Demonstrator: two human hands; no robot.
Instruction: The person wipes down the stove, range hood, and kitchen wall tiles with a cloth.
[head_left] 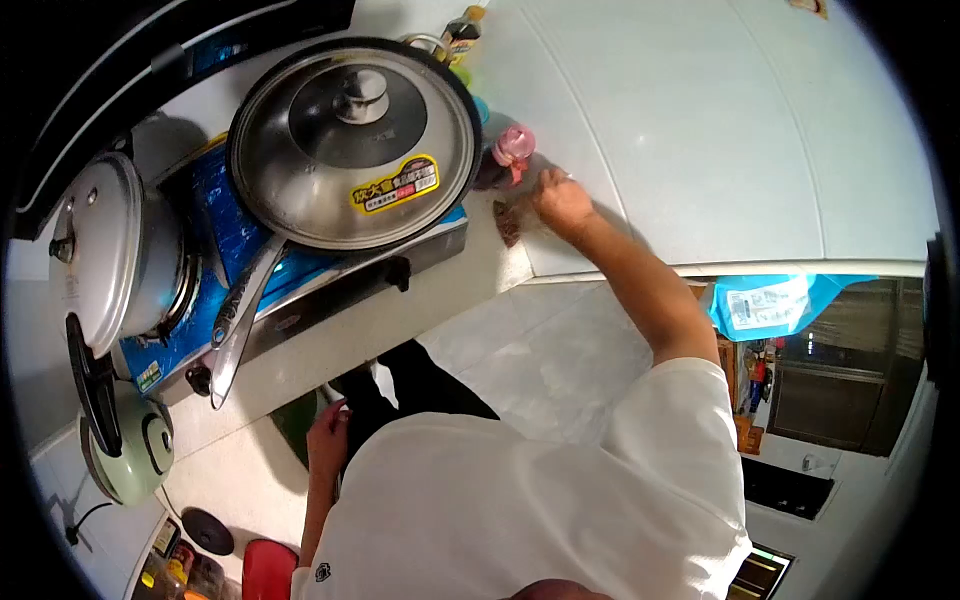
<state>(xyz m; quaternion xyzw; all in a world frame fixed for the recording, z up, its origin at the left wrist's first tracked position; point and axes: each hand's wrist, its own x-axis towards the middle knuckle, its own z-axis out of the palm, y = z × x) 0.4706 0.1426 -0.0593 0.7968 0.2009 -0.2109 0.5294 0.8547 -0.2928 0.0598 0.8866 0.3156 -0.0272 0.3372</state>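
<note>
My right hand (562,200) is stretched out to the counter corner by the tiled wall. Its fingers are pinched together on the edge of a small clear plastic bag (508,224) with reddish-brown contents. Just beside it stands a jar with a pink lid (515,146). My left hand (327,435) hangs low by the counter's front edge, its fingers loosely bent and apart, with nothing visible in them. Left of the bag, a large lidded wok (330,200) sits on the gas stove (320,300), its long handle (245,320) pointing toward me.
A silver pressure cooker (110,250) stands on the left burner. Beyond it are a pale green appliance (135,455), a dark round lid (207,531) and a red object (268,570). A sauce bottle (463,35) stands behind the wok. A blue bag (765,305) is at the right.
</note>
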